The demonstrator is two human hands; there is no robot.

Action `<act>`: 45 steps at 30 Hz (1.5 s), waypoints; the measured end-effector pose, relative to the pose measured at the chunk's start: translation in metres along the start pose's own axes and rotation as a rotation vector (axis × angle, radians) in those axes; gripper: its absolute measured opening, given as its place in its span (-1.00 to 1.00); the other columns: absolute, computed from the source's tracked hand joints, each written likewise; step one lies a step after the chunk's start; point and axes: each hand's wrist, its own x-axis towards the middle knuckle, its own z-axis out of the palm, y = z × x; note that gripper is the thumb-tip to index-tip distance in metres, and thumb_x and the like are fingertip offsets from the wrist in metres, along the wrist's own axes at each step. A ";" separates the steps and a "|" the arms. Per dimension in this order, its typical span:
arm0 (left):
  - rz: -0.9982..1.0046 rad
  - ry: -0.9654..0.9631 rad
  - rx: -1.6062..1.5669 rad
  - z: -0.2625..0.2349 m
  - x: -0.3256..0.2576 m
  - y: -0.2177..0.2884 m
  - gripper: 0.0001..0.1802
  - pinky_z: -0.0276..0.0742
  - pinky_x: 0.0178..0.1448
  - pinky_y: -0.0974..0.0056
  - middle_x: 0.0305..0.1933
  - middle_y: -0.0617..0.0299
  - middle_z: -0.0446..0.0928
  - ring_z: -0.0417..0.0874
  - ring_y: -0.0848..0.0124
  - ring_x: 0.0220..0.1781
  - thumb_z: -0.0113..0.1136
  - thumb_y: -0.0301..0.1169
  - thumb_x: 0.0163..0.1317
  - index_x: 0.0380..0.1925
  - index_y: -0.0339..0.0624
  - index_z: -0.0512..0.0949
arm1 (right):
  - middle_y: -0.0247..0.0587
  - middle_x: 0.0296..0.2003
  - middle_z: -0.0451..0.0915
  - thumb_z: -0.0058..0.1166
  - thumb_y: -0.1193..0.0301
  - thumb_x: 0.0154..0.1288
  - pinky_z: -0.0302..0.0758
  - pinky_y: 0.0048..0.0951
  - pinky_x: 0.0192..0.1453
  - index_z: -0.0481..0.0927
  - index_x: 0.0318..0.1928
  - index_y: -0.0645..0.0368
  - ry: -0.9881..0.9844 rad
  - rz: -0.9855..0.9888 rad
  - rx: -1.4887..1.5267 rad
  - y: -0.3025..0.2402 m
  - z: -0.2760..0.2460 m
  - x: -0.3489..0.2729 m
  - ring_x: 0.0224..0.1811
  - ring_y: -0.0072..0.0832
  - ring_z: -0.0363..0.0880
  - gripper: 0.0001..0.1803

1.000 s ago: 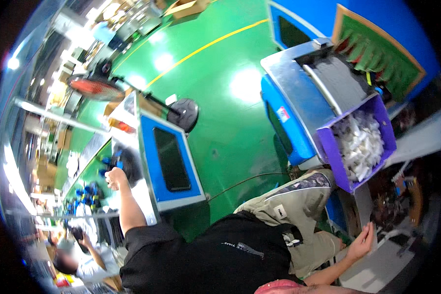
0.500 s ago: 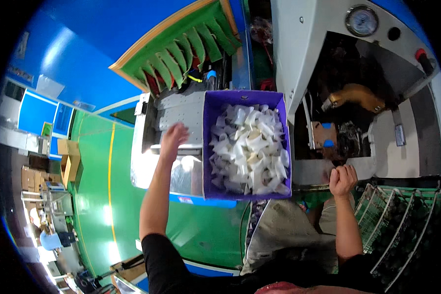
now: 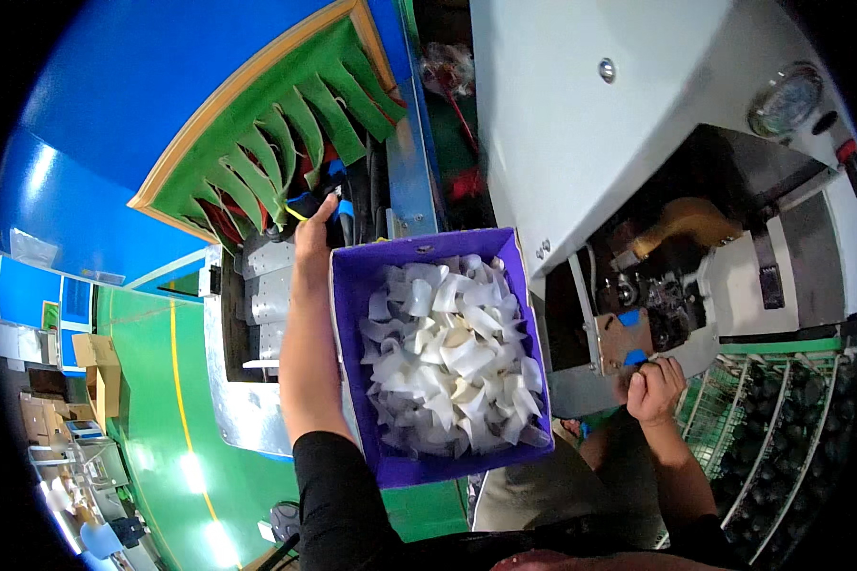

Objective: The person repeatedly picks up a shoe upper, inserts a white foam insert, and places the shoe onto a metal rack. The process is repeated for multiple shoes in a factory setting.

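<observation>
My left hand [image 3: 314, 224] has its fingers mostly hidden and looks closed around part of a dark, blue-and-yellow item [image 3: 304, 205] under the green flaps [image 3: 286, 143]; its exact kind is unclear. Beside that forearm stands a purple box [image 3: 348, 324] full of translucent whitish curled pieces [image 3: 457, 357]. At the right, my right hand [image 3: 655, 390] is closed with bent fingers by the machine's lower front edge. A small blurred brownish thing shows at its fingertips. Just above it sits a brown plate [image 3: 625, 340] with two blue patches, inside the machine opening.
A light grey machine housing [image 3: 581, 124] with a round gauge [image 3: 786, 98] fills the upper right. Below it hangs a wire basket [image 3: 762, 438] of dark rounded pieces. A perforated metal bed [image 3: 267, 295] lies under the flaps. Cardboard boxes [image 3: 98, 381] stand on the green floor.
My left hand has gone forward from over the metal bed to the item under the flaps. The view has shifted, so the box appears nearer and lower. My right hand stays closed near the machine edge.
</observation>
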 end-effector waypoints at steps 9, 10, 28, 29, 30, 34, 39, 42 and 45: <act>0.649 0.484 1.050 -0.131 -0.253 0.021 -0.23 0.54 0.20 0.11 0.08 -0.09 0.67 0.68 0.13 0.11 0.59 -0.31 0.07 0.22 -0.39 0.44 | -0.10 -0.54 0.44 0.09 0.22 0.45 0.36 -0.06 -0.44 0.52 -0.46 0.16 0.087 0.078 0.059 -0.003 -0.001 -0.001 -0.51 -0.05 0.41 -0.65; 0.684 0.495 0.929 -0.145 -0.284 0.016 -0.25 0.54 0.21 0.13 0.08 -0.07 0.66 0.68 0.15 0.11 0.58 -0.31 0.12 0.23 -0.41 0.43 | -0.11 -0.53 0.46 0.13 0.23 0.43 0.36 -0.05 -0.45 0.54 -0.46 0.16 0.107 0.084 0.078 -0.003 -0.001 0.003 -0.51 -0.04 0.41 -0.67; 0.799 -0.157 1.134 0.064 -0.603 -0.169 -0.34 0.51 -0.17 -0.05 -0.27 -0.03 0.47 0.53 -0.09 -0.23 0.53 0.09 0.02 -0.31 -0.27 0.45 | 0.03 0.42 0.36 0.47 0.30 0.18 0.26 -0.29 0.54 -0.29 0.63 0.39 -0.270 0.567 1.451 -0.140 -0.165 -0.064 0.43 -0.28 0.38 0.32; 0.872 -0.225 1.190 0.070 -0.602 -0.169 -0.46 0.51 -0.23 -0.07 -0.33 -0.01 0.49 0.55 -0.10 -0.30 0.44 0.02 0.10 -0.38 -0.25 0.46 | 0.03 0.41 0.36 0.46 0.31 0.18 0.26 -0.29 0.55 -0.28 0.62 0.42 -0.253 0.535 1.347 -0.132 -0.174 -0.071 0.42 -0.27 0.39 0.30; 0.955 -0.298 1.231 0.079 -0.600 -0.173 -0.55 0.51 -0.30 -0.08 -0.38 0.01 0.51 0.57 -0.10 -0.36 0.35 -0.05 0.17 -0.44 -0.24 0.47 | 0.03 0.41 0.37 0.45 0.32 0.19 0.25 -0.29 0.55 -0.27 0.62 0.45 -0.233 0.496 1.234 -0.122 -0.182 -0.080 0.41 -0.27 0.41 0.29; 0.930 -0.308 1.203 0.121 -0.612 -0.193 -0.77 0.54 -0.29 -0.10 -0.44 -0.04 0.55 0.61 -0.12 -0.37 0.12 -0.32 0.25 -0.52 -0.23 0.51 | 0.01 0.45 0.31 0.41 0.33 0.21 0.28 -0.27 0.53 -0.16 0.64 0.34 -0.143 0.795 1.347 -0.101 -0.193 -0.111 0.44 -0.30 0.37 0.20; 0.391 -0.136 0.601 0.141 -0.600 -0.185 -0.72 0.59 -0.17 0.04 -0.33 0.00 0.67 0.69 0.11 -0.30 0.07 -0.35 0.38 -0.44 -0.33 0.57 | -0.10 0.23 0.58 0.28 0.02 0.35 0.59 -0.26 0.30 0.28 0.51 0.19 -0.062 1.202 1.989 -0.063 -0.187 -0.152 0.20 -0.30 0.62 -0.12; 0.234 -0.187 0.513 0.120 -0.592 -0.180 -0.77 0.59 -0.01 0.18 -0.19 0.04 0.71 0.71 0.26 -0.12 0.05 -0.42 0.42 -0.28 -0.35 0.63 | -0.14 0.25 0.62 0.10 -0.12 0.45 0.59 -0.17 0.36 0.40 0.44 0.17 -0.089 1.434 2.198 -0.081 -0.220 -0.123 0.21 -0.24 0.65 -0.22; 0.269 -0.558 0.436 0.116 -0.591 -0.177 -0.72 0.51 0.30 0.20 0.14 0.04 0.66 0.65 0.25 0.19 0.04 -0.61 0.26 -0.08 -0.35 0.65 | -0.07 0.21 0.64 0.17 -0.01 0.42 0.62 -0.15 0.31 0.42 0.41 0.22 -0.023 1.332 2.154 -0.066 -0.207 -0.106 0.17 -0.22 0.68 -0.26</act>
